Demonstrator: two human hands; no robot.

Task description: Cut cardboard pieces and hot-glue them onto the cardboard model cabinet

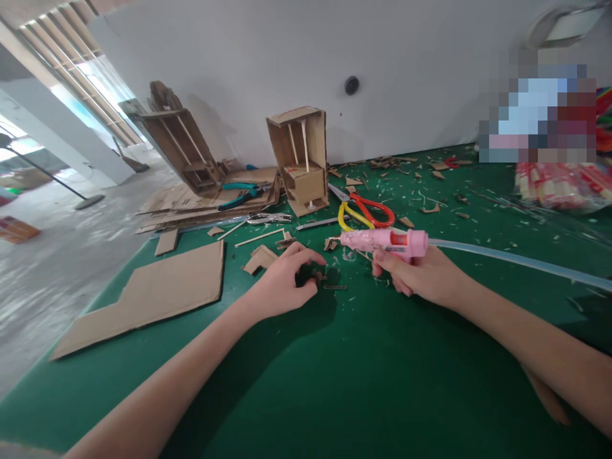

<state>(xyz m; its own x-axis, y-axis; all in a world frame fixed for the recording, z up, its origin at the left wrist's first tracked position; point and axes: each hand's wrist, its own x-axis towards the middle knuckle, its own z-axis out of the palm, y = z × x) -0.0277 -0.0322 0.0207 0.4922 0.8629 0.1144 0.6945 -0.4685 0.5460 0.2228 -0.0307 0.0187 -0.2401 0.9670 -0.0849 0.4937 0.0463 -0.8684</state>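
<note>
My right hand (425, 274) grips a pink hot glue gun (373, 240), its nozzle pointing left. A long translucent glue stick (516, 256) runs out of its back toward the right edge. My left hand (287, 280) hovers low over the table with thumb and fingers curved and apart. Close to its fingertips lie small dark cardboard scraps (319, 276); whether the fingers touch them I cannot tell. Another cardboard bit (330, 244) sits just under the nozzle. Behind the gun are scissors (368, 213) with one red and one yellow handle.
A cut cardboard sheet (172, 280) lies on the green table (306, 395) at left. An open cardboard box with white sticks (303, 159) stands by the wall, and a taller cardboard frame (179, 150) leans left of it. Blue-handled pliers (241, 193) rest on stacked cardboard. Bagged sticks (559, 185) lie right.
</note>
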